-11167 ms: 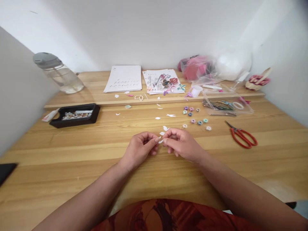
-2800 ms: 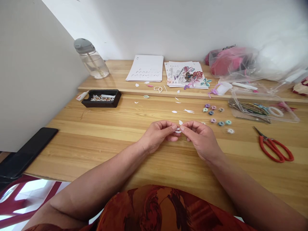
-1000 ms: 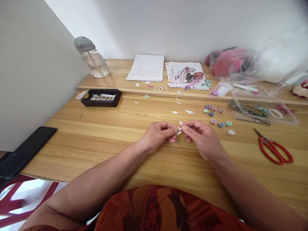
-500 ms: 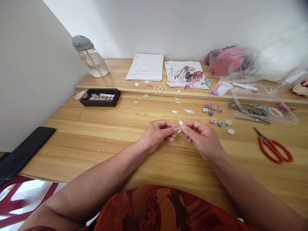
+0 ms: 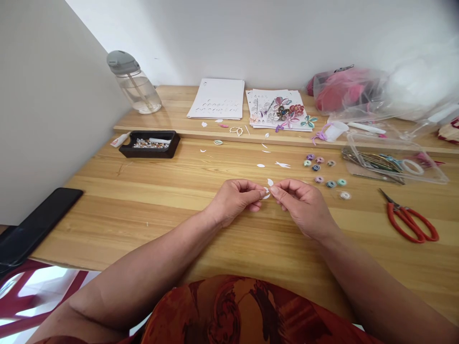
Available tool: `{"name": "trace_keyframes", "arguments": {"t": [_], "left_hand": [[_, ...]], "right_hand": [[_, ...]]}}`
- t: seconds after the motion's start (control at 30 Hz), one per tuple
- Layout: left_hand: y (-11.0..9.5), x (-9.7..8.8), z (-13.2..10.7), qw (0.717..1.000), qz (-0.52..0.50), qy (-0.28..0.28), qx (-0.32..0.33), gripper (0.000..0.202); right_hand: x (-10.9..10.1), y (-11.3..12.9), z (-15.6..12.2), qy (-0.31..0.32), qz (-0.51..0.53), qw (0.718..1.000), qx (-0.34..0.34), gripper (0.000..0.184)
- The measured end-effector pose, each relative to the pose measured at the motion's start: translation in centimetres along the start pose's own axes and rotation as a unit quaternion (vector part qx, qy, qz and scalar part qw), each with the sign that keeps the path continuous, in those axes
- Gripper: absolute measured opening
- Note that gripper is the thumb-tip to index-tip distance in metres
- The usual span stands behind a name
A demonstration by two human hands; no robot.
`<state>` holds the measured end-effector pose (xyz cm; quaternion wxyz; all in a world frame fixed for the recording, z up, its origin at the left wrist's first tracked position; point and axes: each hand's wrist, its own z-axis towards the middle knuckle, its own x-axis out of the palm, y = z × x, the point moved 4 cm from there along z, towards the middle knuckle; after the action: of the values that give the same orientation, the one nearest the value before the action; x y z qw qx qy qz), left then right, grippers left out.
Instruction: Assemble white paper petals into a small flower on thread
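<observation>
Two hands meet right at the middle of the table [image 5: 107, 210], both pinching the same tiny white paper piece [image 5: 266, 195] between thumb and fingertips. The left hand [image 5: 234, 200] comes in from 8 o'clock with its fingers curled under, and the right hand [image 5: 303, 205] comes from 4 o'clock, fingertips nearly touching the left's, so the piece sits just above the wood where it's easy to see and work on. Wrists look like they're resting low, forearms angled inward, which I'd guess keeps things steady for something that small. Another white scrap [image 5: 269, 182] lies just past the fingertips at 12 o'clock. Little coloured paper coils [image 5: 324, 172] are scattered at about 2 o'clock, close enough to grab, and red scissors [image 5: 409, 222] sit out at 3 o'clock. Over at 10 o'clock there's a black tray [image 5: 148, 143], with a water bottle [image 5: 134, 83] behind it, and a phone [image 5: 36, 224] hangs off the edge at 9 o'clock.
</observation>
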<state>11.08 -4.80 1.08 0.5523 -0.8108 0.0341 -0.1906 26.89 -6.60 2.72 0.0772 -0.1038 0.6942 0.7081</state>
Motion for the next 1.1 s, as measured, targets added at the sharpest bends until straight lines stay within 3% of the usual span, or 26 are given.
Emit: {"name": "trace_keyframes", "arguments": {"t": [0.43, 0.63, 0.73, 0.83, 1.1], "left_hand": [[0.6, -0.2, -0.1, 0.998, 0.061, 0.029, -0.008, 0.021], [0.5, 0.0, 0.0, 1.000, 0.020, 0.021, -0.011, 0.028], [0.4, 0.0, 0.0, 1.000, 0.000, 0.018, -0.021, 0.031], [0.4, 0.0, 0.0, 0.999, -0.014, 0.022, -0.031, 0.034], [0.4, 0.1, 0.0, 0.998, -0.036, 0.021, -0.036, 0.036]], "right_hand": [[-0.4, 1.1, -0.6, -0.028, -0.138, 0.988, -0.069, 0.018], [-1.2, 0.3, 0.1, -0.071, -0.009, 0.996, -0.047, 0.022], [-1.0, -0.2, 0.3, -0.035, 0.048, 0.998, -0.009, 0.027], [-0.3, -0.3, 0.2, 0.007, 0.051, 0.999, 0.001, 0.028], [0.0, -0.5, 0.1, 0.010, 0.037, 0.999, -0.003, 0.023]]}}
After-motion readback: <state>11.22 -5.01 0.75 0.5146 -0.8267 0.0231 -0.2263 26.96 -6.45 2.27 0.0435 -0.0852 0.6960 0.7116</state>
